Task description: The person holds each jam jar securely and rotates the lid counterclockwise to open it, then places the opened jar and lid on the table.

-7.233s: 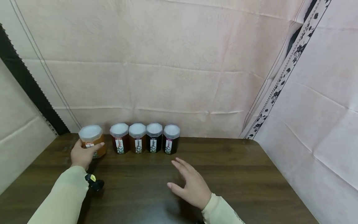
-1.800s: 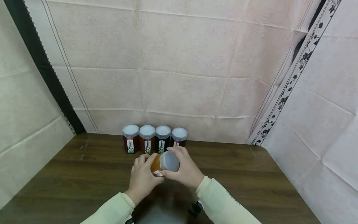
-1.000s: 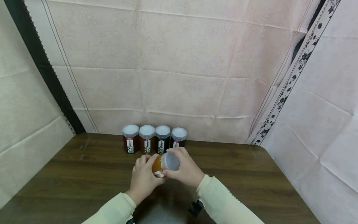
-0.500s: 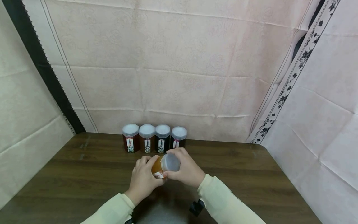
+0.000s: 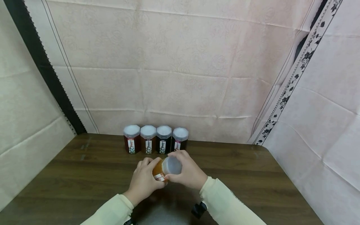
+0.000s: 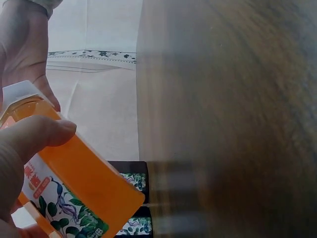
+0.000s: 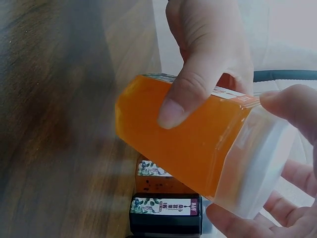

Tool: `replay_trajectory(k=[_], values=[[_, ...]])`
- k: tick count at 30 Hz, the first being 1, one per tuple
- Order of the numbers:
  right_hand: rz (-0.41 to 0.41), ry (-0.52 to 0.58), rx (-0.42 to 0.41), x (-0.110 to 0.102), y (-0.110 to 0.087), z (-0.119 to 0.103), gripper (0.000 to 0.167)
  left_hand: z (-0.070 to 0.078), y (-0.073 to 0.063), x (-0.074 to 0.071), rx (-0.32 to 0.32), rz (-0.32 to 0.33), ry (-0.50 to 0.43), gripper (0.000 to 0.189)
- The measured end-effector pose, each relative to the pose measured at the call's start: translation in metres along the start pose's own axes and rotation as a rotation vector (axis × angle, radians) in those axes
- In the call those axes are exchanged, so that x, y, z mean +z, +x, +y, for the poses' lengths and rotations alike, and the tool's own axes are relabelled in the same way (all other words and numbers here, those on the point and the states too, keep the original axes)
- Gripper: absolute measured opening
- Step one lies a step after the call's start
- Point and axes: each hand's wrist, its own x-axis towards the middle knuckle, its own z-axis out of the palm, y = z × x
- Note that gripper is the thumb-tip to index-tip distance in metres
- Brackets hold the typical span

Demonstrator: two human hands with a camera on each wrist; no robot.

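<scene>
Over the middle of the desk (image 5: 92, 181), both hands are on one orange jar (image 5: 158, 170). Left hand (image 5: 142, 181) grips the jar body, thumb on the near side, fingers round the far side. Right hand (image 5: 187, 172) holds the white lid (image 5: 172, 165) between thumb and curled fingers. Lid is on. Jar is tilted, lid end to the right, base to the left; can't tell whether the base clears the wood. Label (image 6: 69, 208) is white with green leaf print, partly covered by the left hand.

Behind it, four upright capped jars in a tight row at the back edge: dark red jar (image 5: 132, 142), brown jar (image 5: 148, 142), black jar (image 5: 164, 142), then dark jar with pink on its label (image 5: 180, 140), lower part hidden by the right hand. All have white lids.

Pale cloth (image 5: 174, 68) hangs behind the row; floral band (image 5: 284, 99) runs down the right, black strip (image 5: 46, 72) down the left. Pale sleeves (image 5: 225, 203) on both arms, black device (image 5: 198, 210) at the right wrist.
</scene>
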Motion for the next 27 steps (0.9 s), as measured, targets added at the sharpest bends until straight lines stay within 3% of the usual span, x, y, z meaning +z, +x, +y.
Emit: replay_trajectory(k=[16, 27], values=[[-0.04, -0.017, -0.014, 0.001, -0.002, 0.0, 0.062, -0.005, -0.001, -0.005, 0.051, -0.059, -0.041, 0.076], [-0.065, -0.032, -0.023, 0.001, -0.003, -0.001, 0.062, -0.007, 0.001, -0.01, 0.028, -0.157, -0.094, 0.079]])
